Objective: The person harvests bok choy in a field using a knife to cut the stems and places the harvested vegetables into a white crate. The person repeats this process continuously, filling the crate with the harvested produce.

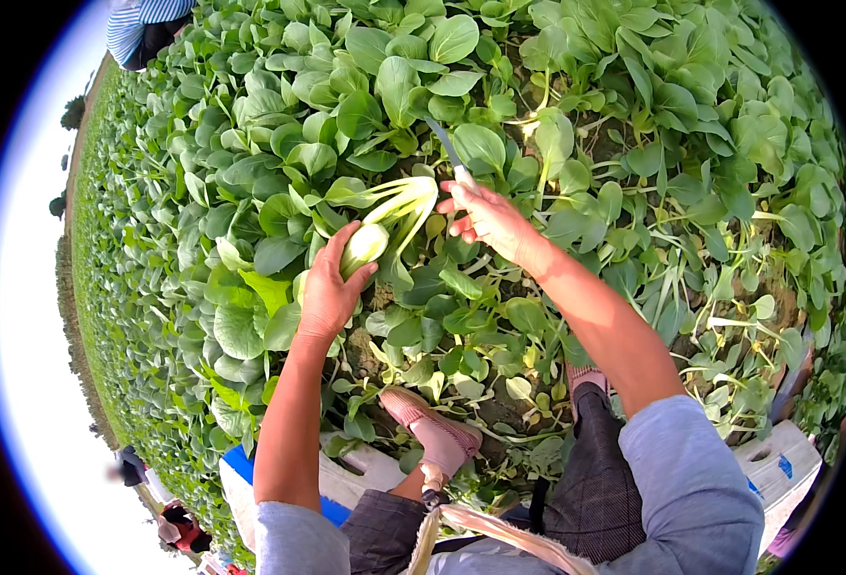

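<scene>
My left hand (333, 284) is closed around a head of bok choy (367, 243), its pale cut base turned up towards me. Pale stalks with green leaves (412, 194) spread between my two hands; whether they belong to that head, I cannot tell. In my right hand (488, 215) is a knife (446, 144), held between thumb and fingers at its light handle, the narrow blade pointing away from me over the leaves. The other fingers of that hand are partly spread beside the pale stalks.
Dense leafy plants (250, 172) surround my hands. Loose leaves and stalks (746, 323) lie on soil at right. White crates, one (376, 467) near my foot and another (782, 460) at lower right, stand close by. Other people are at the left edge, one in a striped top (132, 29).
</scene>
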A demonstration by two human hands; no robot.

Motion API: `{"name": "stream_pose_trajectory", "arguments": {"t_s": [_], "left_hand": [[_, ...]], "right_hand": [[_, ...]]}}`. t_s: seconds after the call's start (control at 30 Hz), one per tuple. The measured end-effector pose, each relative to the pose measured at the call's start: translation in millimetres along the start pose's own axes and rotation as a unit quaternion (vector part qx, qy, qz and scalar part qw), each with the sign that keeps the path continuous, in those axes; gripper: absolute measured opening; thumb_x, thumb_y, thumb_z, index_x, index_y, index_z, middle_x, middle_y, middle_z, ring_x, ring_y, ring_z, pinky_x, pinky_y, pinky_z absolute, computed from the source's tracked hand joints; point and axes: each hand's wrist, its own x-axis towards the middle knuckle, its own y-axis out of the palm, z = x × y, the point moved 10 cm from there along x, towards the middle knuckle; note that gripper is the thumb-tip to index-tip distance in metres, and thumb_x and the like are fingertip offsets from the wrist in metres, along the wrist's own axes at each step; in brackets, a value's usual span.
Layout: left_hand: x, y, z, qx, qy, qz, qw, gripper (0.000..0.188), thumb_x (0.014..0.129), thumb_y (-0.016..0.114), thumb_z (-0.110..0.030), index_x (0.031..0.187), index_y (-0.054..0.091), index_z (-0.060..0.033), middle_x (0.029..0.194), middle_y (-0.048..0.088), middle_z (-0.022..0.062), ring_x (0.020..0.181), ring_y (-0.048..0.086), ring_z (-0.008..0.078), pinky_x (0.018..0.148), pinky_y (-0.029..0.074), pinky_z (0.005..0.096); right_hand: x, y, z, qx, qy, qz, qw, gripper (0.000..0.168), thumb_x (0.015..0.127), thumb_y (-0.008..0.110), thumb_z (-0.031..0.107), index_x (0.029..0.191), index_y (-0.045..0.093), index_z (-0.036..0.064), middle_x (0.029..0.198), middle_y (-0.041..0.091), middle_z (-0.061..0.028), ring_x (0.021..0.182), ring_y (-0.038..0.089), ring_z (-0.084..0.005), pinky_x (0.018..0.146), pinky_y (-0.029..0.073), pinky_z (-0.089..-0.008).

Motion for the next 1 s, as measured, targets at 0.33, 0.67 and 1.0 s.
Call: {"name": "stream_pose_trajectory", "arguments": {"t_s": [0.33,0.67,1.0], "left_hand": [[-25.5,16.2,-21.6,-0.295,-0.032,0.067,0.953,0.057,0.080,0.072,-0.015,0.128,0.045,-0.0026,0.116,0.056,0.0049,0.106,0.054,0.0153,0.092,0.043,0.0293],[-18.2,-4.6,-36.2,-0.216,-0.003,0.026,0.976,0.060,0.079,0.072,-0.026,0.130,0.046,-0.0050,0.124,0.051,0.0108,0.112,0.049,0.0176,0.100,0.036,0.0327],[42.7,4.8,-47.7,0.088,0.047,0.021,0.995,0.047,0.068,0.067,-0.011,0.110,0.050,-0.0023,0.108,0.056,0.0173,0.098,0.057,0.0342,0.085,0.047,0.0376]], "right_hand": [[-31.7,17.8,71.1,-0.039,-0.085,0.038,0.995,0.035,0.089,0.061,0.023,0.119,0.053,0.006,0.087,0.055,0.0027,0.069,0.049,-0.0045,0.054,0.040,-0.0182],[-39.7,15.0,67.2,-0.090,-0.115,0.006,0.989,0.023,0.086,0.064,0.012,0.104,0.054,0.001,0.075,0.056,-0.0014,0.056,0.049,-0.0063,0.047,0.040,-0.0200],[-0.1,-23.1,33.1,-0.399,-0.098,-0.125,0.903,0.035,0.089,0.056,0.030,0.106,0.050,0.000,0.076,0.061,-0.0124,0.062,0.061,-0.0252,0.056,0.049,-0.0376]]}}
